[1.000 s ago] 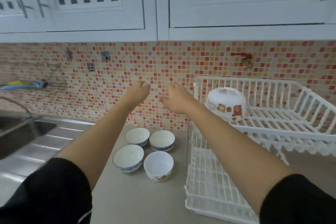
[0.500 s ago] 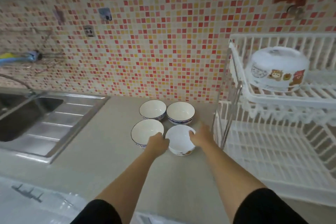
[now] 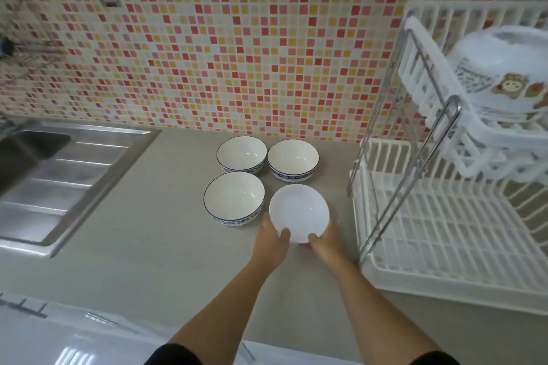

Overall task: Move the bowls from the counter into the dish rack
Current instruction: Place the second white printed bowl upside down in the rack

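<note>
Bowls on the desk (image 3: 133, 246) number four, grouped in a two-by-two cluster between the steel sink (image 3: 44, 175) and the white dish rack (image 3: 439, 234). Three carry a dark rim and blue pattern: rear-left bowl (image 3: 241, 153), rear-right bowl (image 3: 293, 159), and front-left bowl (image 3: 233, 197). The fourth, a plain white bowl (image 3: 299, 211), sits at front right, nearest the rack, and appears tilted toward the camera. Left hand (image 3: 271, 241) grips its near-left edge, thumb over the rim. Right hand (image 3: 324, 238) grips its near-right edge likewise. Both hands are closed on this one bowl. Whether its base touches the desk cannot be told. Rack has two tiers; the lower tier shows bare slats. Upper tier holds an inverted white bowl with bear print (image 3: 501, 68). Mosaic tile wall (image 3: 237, 38) stands behind.
</note>
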A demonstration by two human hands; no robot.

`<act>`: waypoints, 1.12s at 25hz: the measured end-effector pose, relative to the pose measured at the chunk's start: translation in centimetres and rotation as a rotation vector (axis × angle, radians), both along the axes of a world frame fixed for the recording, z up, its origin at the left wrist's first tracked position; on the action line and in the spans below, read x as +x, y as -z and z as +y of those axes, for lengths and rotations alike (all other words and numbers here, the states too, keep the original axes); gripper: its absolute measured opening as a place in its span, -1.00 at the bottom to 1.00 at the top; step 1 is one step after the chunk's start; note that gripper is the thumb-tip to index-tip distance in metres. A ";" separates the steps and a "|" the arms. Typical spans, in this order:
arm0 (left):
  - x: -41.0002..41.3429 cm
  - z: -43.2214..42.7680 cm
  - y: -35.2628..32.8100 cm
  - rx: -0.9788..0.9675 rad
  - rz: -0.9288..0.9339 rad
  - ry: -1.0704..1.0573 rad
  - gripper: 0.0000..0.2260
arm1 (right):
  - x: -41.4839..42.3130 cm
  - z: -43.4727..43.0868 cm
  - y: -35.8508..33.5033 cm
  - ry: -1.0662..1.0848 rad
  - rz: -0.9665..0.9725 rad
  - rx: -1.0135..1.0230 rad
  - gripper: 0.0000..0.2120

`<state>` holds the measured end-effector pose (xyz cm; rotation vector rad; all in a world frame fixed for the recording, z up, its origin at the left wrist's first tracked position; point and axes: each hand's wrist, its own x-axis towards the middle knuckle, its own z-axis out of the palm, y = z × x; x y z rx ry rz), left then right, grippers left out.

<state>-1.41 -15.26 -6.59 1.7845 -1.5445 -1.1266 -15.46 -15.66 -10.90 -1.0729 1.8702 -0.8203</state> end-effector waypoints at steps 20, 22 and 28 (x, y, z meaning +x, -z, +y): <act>-2.0 4.6 -27.8 -0.900 0.869 -0.379 -0.83 | 0.6 6.2 -32.9 -0.217 -0.431 -0.697 -0.77; -3.5 5.9 -30.8 -1.016 0.824 -0.331 -0.66 | -1.2 7.7 -36.1 -0.277 -0.463 -0.791 -0.64; -10.7 8.0 -34.8 -1.045 0.743 0.073 -0.62 | -12.2 9.6 -40.8 -0.292 -0.140 -1.033 -0.38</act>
